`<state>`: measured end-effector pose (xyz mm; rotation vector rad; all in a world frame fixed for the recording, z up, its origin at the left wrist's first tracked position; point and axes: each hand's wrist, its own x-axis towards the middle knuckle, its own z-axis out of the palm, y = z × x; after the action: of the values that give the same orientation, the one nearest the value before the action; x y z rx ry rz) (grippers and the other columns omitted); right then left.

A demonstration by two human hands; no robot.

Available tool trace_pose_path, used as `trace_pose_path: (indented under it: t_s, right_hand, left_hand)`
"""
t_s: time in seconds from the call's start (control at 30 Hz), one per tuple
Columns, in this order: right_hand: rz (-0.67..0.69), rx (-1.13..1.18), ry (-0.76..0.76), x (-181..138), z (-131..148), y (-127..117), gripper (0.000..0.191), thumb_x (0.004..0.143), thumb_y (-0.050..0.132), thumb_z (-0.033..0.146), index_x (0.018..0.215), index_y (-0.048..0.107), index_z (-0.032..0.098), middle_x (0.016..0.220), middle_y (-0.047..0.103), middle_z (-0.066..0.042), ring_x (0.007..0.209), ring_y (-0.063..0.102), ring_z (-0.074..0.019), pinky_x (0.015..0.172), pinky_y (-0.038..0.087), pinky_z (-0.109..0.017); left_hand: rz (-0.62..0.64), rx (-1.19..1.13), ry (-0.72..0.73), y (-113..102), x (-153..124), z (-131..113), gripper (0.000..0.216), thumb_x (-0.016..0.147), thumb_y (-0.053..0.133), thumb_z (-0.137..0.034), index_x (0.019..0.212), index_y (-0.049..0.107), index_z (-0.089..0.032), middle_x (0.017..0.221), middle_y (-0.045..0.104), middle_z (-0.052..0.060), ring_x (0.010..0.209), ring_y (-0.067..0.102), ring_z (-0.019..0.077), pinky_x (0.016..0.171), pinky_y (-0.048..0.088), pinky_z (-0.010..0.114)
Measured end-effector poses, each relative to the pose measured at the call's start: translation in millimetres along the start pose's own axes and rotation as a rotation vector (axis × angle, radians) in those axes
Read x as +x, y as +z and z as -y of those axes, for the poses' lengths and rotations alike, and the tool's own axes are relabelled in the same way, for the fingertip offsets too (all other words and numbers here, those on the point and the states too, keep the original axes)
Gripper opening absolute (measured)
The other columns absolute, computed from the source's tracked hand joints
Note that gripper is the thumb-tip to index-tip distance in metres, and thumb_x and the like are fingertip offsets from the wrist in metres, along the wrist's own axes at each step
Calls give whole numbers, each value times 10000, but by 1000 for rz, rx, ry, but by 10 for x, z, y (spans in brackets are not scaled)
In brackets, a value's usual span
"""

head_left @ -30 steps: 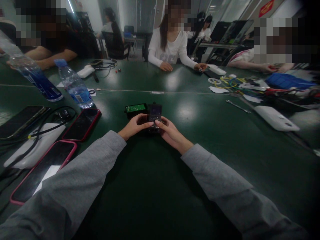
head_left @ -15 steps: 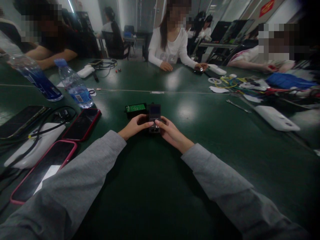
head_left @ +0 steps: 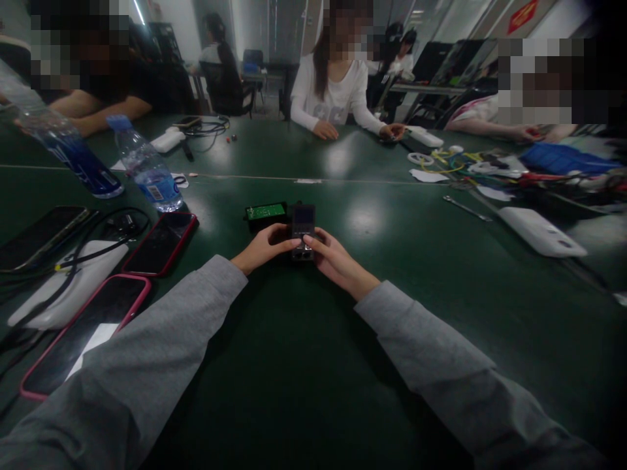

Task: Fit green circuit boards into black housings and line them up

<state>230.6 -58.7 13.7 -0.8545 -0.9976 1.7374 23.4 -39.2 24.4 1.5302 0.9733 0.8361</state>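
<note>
Dark gadget held between two hands on the green table

Small dark gadget (head_left: 303,232) with a little screen sits on the green table (head_left: 304,365), held from both sides. Left hand (head_left: 263,248) curls its fingers round the left edge; right hand (head_left: 336,261) grips the right edge, thumb pressing the front. Since a second ago the gadget has slid slightly nearer the wearer (barely a shift), and both hands have kept their places. Just behind the left hand lies a green circuit board (head_left: 266,212). A red-cased phone (head_left: 159,243) lies well apart, left.
</note>
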Motion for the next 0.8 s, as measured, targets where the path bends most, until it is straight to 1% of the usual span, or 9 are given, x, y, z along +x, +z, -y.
trace_pose_path:
  t_s: [0.2, 0.4, 0.6, 0.8]
  right_hand:
    - [-8, 9, -33, -1, 3, 41, 489, 691, 942, 358, 1067, 649, 251, 1123, 661, -24, 1071, 608, -208, 986, 488, -374]
    - [2, -3, -31, -1, 5, 30, 487, 702, 937, 370, 1076, 647, 257, 1138, 657, -23, 1088, 611, -209, 985, 491, -370]
    - [13, -23, -18, -3, -17, -23, 492, 738, 914, 357, 1132, 635, 259, 1219, 633, -41, 1149, 598, -224, 1036, 481, -407]
    - [23, -27, -12, -3, -15, -36, 478, 759, 898, 345, 1148, 631, 267, 1237, 623, -40, 1158, 599, -225, 1036, 491, -405]
  left_hand:
    - [-15, -15, 15, 18, 21, 29, 643, 768, 798, -505, 1272, 596, -161, 1387, 642, 168, 1291, 603, 319, 1149, 406, 564]
    - [-10, -34, 8, 12, 10, 20, 665, 759, 806, -516, 1279, 597, -159, 1383, 644, 163, 1285, 607, 321, 1144, 409, 568]
    - [-5, 39, 4, 7, -16, -31, 637, 814, 766, -494, 1332, 588, -168, 1391, 637, 164, 1300, 591, 325, 1128, 424, 578]
    - [-4, 44, 8, 0, -22, -36, 623, 822, 761, -481, 1340, 599, -176, 1365, 651, 163, 1298, 590, 331, 1112, 439, 580]
